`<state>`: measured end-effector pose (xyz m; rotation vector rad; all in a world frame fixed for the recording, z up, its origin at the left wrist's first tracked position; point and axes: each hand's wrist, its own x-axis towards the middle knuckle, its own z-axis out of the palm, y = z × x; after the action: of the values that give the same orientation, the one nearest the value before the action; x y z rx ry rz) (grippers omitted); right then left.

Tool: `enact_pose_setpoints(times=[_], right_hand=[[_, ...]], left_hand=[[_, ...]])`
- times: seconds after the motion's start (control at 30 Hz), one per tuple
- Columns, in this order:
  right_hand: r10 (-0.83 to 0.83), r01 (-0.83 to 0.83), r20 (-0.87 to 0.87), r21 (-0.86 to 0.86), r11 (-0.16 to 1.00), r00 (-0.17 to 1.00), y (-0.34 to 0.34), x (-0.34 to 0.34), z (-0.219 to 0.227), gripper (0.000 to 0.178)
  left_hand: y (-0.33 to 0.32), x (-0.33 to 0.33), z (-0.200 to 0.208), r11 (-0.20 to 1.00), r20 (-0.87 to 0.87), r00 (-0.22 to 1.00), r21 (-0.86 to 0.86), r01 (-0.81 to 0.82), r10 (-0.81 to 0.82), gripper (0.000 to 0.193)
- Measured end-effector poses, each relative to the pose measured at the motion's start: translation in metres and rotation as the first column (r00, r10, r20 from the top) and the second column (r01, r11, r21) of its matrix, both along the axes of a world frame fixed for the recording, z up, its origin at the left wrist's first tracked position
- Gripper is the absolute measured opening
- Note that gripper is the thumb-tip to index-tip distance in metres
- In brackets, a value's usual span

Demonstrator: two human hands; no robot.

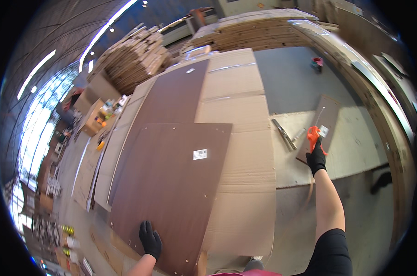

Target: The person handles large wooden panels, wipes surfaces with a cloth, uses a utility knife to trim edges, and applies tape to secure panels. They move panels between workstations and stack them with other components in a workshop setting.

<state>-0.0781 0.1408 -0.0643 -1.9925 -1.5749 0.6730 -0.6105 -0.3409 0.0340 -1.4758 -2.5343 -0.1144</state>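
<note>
My left hand (150,240), in a black glove, lies flat on the near left part of a dark brown panel (171,179). The panel bears a white label (200,154) and small holes near its edges. Under it lies a longer brown panel (178,94), on cardboard sheets (238,184). Out to the right, my gloved right hand (316,158) is closed around an orange air blow gun (313,134) with a thin nozzle. The blow gun is over a narrow brown board (327,115), which has a white label partly hidden by the tool.
Metal bar-like parts (284,134) lie left of the narrow board on a pale board (355,138). A tape roll (317,62) sits on the grey surface beyond. Stacked boards (130,60) stand at the back left; a long wooden edge (369,92) bounds the right. A hose (308,195) trails below the blow gun.
</note>
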Motion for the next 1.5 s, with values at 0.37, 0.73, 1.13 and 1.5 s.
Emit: enact_pose_setpoints(times=[0.37,0.73,1.13,1.5], right_hand=[[0.170,-0.409,0.650,0.235,0.882,0.740,0.055,-0.093,-0.052,0.013],[0.200,-0.232,0.408,0.030,0.972,0.891,0.093,-0.127,-0.060,0.049],[0.120,-0.215,-0.780,-0.020,0.976,0.614,0.064,-0.082,0.023,0.007],[0.088,-0.435,-0.894,-0.126,0.892,0.439,-0.116,-0.074,0.162,0.028]], left_hand=[[0.012,0.019,0.012,0.995,-0.030,0.996,-0.052,-0.086,0.085,0.049],[0.014,0.018,0.011,0.990,0.038,0.989,0.015,-0.140,0.140,0.050],[0.164,0.003,0.007,0.967,0.051,0.966,-0.002,0.254,-0.254,0.064],[0.315,0.138,-0.005,0.460,0.117,0.447,0.149,0.875,-0.887,0.051]])
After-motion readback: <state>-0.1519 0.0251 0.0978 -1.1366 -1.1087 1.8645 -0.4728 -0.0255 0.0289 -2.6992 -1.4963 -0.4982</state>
